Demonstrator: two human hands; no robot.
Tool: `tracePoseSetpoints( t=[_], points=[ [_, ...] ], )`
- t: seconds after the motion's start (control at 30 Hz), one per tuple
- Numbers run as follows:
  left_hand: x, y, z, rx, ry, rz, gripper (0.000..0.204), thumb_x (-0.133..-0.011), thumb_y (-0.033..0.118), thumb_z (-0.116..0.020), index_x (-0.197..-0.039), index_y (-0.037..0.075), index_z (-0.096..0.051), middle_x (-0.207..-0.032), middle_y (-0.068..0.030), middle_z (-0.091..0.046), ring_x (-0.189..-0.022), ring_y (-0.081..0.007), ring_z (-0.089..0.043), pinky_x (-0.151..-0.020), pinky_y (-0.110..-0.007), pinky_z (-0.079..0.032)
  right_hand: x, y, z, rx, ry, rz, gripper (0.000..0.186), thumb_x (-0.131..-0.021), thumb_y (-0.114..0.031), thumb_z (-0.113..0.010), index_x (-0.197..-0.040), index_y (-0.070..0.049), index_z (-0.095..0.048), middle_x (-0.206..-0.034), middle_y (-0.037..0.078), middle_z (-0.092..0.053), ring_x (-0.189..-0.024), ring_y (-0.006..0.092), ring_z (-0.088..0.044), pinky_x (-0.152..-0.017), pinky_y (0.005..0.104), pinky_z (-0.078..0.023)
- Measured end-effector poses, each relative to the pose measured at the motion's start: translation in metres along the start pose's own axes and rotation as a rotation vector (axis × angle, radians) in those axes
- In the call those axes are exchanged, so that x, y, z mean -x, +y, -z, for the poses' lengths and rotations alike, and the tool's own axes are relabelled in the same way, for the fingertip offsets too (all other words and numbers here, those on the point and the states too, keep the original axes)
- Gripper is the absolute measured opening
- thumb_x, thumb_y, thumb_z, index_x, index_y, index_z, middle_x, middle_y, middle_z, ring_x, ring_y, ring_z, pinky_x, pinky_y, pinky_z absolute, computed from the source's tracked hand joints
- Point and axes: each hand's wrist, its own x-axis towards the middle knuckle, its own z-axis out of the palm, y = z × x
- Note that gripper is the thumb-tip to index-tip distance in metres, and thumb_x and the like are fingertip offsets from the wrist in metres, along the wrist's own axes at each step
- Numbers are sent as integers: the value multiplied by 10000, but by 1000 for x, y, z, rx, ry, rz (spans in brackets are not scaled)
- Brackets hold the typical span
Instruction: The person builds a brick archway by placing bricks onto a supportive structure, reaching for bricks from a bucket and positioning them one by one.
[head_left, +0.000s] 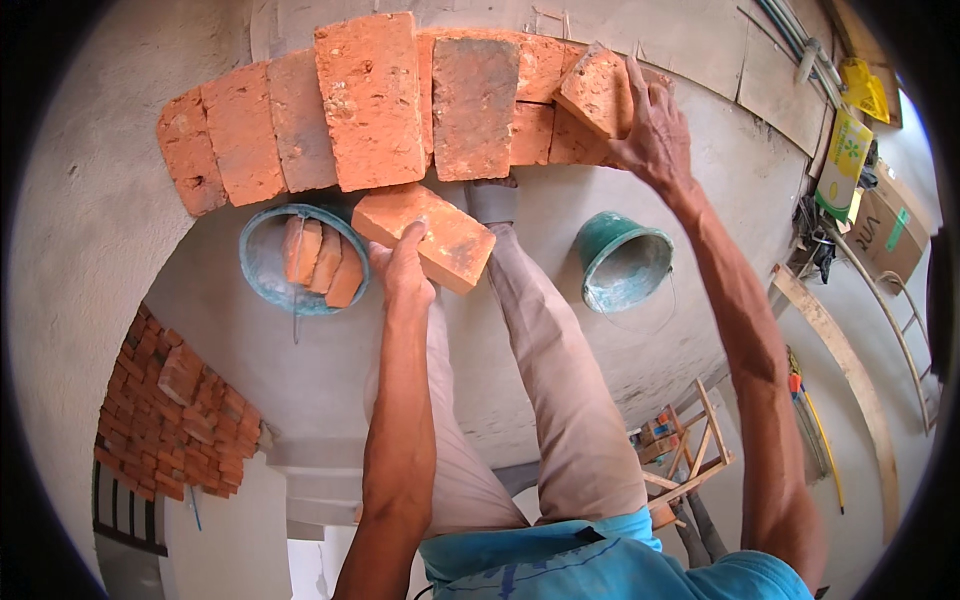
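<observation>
A row of red bricks [365, 110] runs along the top of the view, some upright and overlapping others. My left hand [405, 262] is closed on a loose orange brick [440, 235] just below the row. My right hand [655, 135] grips a shorter brick piece [593, 90] at the row's right end, with fingers over its far side. A blue bucket [260, 285] with several bricks [325, 260] inside sits left of my legs, and a green bucket [600, 240] lies to their right.
A big pile of bricks [175, 410] is at lower left. Boards [840, 360], cardboard [885, 220], a metal frame [900, 320] and a yellow-handled tool [825, 450] line the right. At lower right is a wooden frame [705, 430], with what looks like another person's legs [700, 530] beside it.
</observation>
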Motion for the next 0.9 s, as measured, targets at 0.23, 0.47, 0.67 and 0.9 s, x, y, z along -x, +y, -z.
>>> tracePoseSetpoints(
  t=[0.23,0.47,0.67,0.9],
  points=[
    [-1,0,0,12,15,25,643,-782,-26,-773,-1310,-23,-405,-1227,-182,-584,-1056,-289,-672,-871,-404,-599,5,-78,-2,-462,25,-513,1183,-564,-343,-822,-1541,20,-262,-1085,283,-592,-1002,417,-596,-859,517,-515],
    [-1,-1,-1,34,7,1,613,-808,-30,-760,-1332,-17,-444,-1225,-169,-608,-1064,-288,-680,-846,-414,-614,-9,-126,-29,-530,136,-754,1148,-574,-341,-836,-1518,14,-288,-1081,289,-552,-1012,437,-571,-891,517,-482],
    [1,-2,-7,-13,41,62,605,-811,-22,-763,-1326,-14,-445,-1205,-155,-605,-1046,-277,-678,-850,-415,-614,-8,-142,-30,-402,135,-820,1125,-620,-310,-813,-1534,15,-243,-1142,316,-507,-1102,433,-507,-965,515,-419],
    [-7,-4,7,49,-20,25,660,-789,-30,-763,-1346,-21,-410,-1242,-167,-585,-1076,-274,-660,-893,-401,-586,6,-109,-33,-425,231,-522,819,-779,-165,-653,-1499,37,-319,-1104,285,-551,-1071,429,-531,-949,502,-450]
  ],
)
